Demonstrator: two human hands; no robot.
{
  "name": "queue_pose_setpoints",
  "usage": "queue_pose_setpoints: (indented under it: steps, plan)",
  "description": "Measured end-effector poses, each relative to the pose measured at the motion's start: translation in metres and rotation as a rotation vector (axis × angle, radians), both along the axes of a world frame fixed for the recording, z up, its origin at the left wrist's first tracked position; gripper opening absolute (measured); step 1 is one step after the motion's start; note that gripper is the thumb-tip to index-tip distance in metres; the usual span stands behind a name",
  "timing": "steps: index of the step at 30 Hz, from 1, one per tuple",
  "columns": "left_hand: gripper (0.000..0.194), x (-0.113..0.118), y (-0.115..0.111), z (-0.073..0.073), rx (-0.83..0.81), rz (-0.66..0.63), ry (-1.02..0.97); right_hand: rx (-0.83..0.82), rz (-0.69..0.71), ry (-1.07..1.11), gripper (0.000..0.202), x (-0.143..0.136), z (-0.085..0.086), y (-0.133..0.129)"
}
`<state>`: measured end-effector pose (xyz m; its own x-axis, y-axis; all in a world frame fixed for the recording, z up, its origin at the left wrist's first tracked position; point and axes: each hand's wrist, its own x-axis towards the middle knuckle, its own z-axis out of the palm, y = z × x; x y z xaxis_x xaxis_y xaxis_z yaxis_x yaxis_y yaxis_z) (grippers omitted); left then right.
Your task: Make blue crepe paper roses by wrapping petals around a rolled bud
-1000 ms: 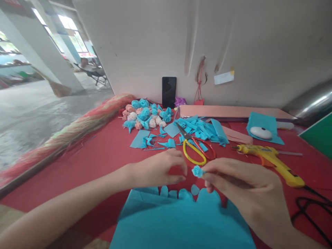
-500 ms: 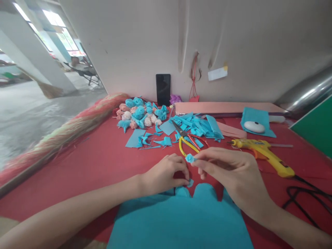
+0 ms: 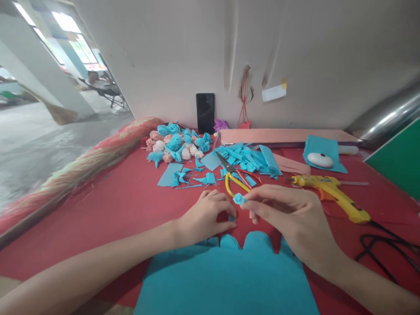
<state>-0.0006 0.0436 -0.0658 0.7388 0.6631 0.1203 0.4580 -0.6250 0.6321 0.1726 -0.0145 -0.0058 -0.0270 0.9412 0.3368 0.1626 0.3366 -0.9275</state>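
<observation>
We hold a small blue paper rosebud pinched between the fingertips of our right hand, lifted just above the red table. It looks tightly rolled at its centre but is small beside the finished ones, so we judge it only begun. Our left hand is curled beside it, thumb and fingers closed on a small blue paper petal near the table.

Just below both hands lies a big blue paper sheet with a scalloped top edge, most of it uncut, which suggests plenty of petals remain to be made. Behind the hands lie scissors with yellow and red handles, among blue paper scraps. To the right rests a yellow glue gun. Farther back by the wall sits a pile of finished blue and pink paper roses, so a good number are done already.
</observation>
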Motion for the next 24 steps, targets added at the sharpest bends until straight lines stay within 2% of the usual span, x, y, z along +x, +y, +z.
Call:
queue_pose_setpoints:
  steps: [4, 8, 11, 15, 19, 24]
  plan:
    - [0.004, 0.001, 0.001, 0.004, -0.067, 0.011, -0.09, -0.009, 0.005, 0.018, 0.013, 0.001, 0.001, -0.001]
    - [0.006, 0.001, 0.001, 0.025, -0.197, 0.066, -0.263, 0.011, 0.028, 0.033, 0.014, 0.002, 0.004, 0.0]
    - [0.008, -0.001, 0.0, 0.041, -0.282, 0.121, -0.394, 0.116, 0.038, 0.02, 0.015, 0.002, 0.004, 0.002]
    - [0.006, -0.004, -0.005, 0.054, -0.351, 0.169, -0.55, 0.259, 0.059, -0.04, 0.016, 0.005, 0.002, 0.001]
    - [0.006, -0.005, -0.011, 0.061, -0.397, 0.156, -0.632, 0.388, 0.076, -0.134, 0.016, 0.006, 0.002, -0.001]
    - [0.012, -0.005, -0.015, 0.064, -0.38, 0.107, -0.673, 0.537, 0.108, -0.248, 0.015, 0.007, 0.005, 0.003]
